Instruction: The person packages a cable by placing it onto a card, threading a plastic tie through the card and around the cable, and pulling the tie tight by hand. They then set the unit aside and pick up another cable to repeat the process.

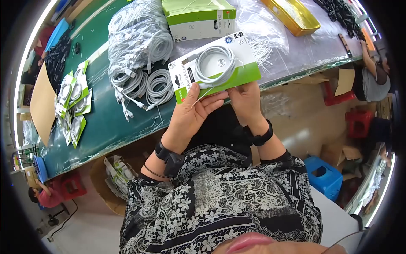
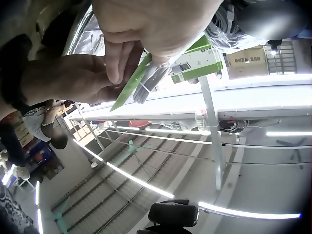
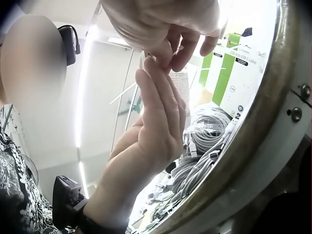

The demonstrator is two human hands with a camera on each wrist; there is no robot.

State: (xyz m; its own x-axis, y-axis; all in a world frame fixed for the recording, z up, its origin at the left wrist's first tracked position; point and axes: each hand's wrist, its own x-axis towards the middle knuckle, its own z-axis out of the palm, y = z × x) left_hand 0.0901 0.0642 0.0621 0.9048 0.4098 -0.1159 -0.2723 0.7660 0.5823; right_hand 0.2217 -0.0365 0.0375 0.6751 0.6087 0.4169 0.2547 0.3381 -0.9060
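Observation:
In the head view, a white and green cable card (image 1: 249, 75) with a coiled white cable (image 1: 233, 63) on its front is held up, tilted, above the table's near edge. My left hand (image 1: 186, 120) holds its lower left, thumb on the front and fingers behind. My right hand (image 1: 247, 101) is at the lower right edge, its fingertips hidden behind the card. From the right wrist view, that hand's thumb and fingers pinch at the card's back, where a thin white cable tie (image 3: 122, 93) sticks out. The left fingers (image 3: 163, 105) lie nearly straight there.
Behind the card stand a pile of grey-white cables (image 1: 139, 38) and a green and white box (image 1: 198, 25). Loose white ties (image 1: 260, 53) lie to the right, near a gold tray (image 1: 292, 19). Several carded cables (image 1: 74, 99) are stacked left; a carton (image 1: 99, 182) sits below the edge.

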